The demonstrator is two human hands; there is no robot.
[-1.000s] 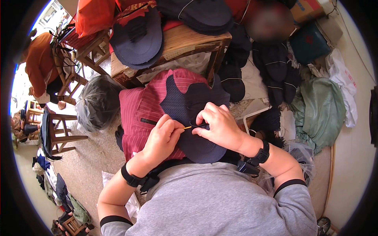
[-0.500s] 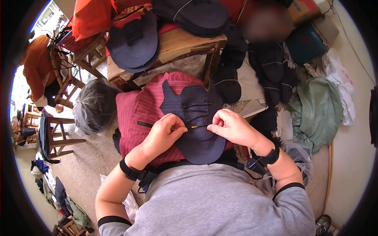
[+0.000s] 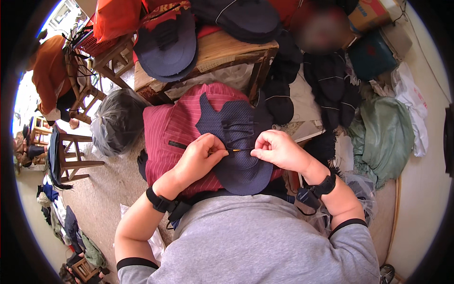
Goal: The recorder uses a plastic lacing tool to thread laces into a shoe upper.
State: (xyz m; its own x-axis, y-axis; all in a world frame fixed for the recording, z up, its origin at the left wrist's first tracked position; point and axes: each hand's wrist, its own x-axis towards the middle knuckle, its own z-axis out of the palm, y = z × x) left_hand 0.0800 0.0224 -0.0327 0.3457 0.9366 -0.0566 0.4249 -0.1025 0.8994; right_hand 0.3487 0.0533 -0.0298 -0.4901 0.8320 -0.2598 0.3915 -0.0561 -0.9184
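A navy textured fabric piece (image 3: 243, 177), shaped like a shoe upper with a rounded end and dark cords across its middle, rests on the maroon striped cloth (image 3: 163, 128) over my lap. Above its lower half, my left hand (image 3: 202, 155) is closed in a pinch at one end of a thin strand (image 3: 236, 150), dark with a short yellow-orange stretch. My right hand (image 3: 276, 151) pinches the strand's other end, thumb against bent forefinger. Whether the strand is a cord or a slim tool, I cannot make out.
A wooden bench (image 3: 222, 49) ahead carries more navy pieces (image 3: 168, 52). Tied dark bundles (image 3: 328, 80) lie at the far right, beside a green sack (image 3: 385, 137). A grey plastic bag (image 3: 118, 123) and wooden stool (image 3: 75, 151) stand left. Another person (image 3: 49, 71) bends at the far left.
The view has shifted slightly, so the surroundings sit a little further right. Both hands stay pinched over the fabric, with the left fingers slightly changed in pose.
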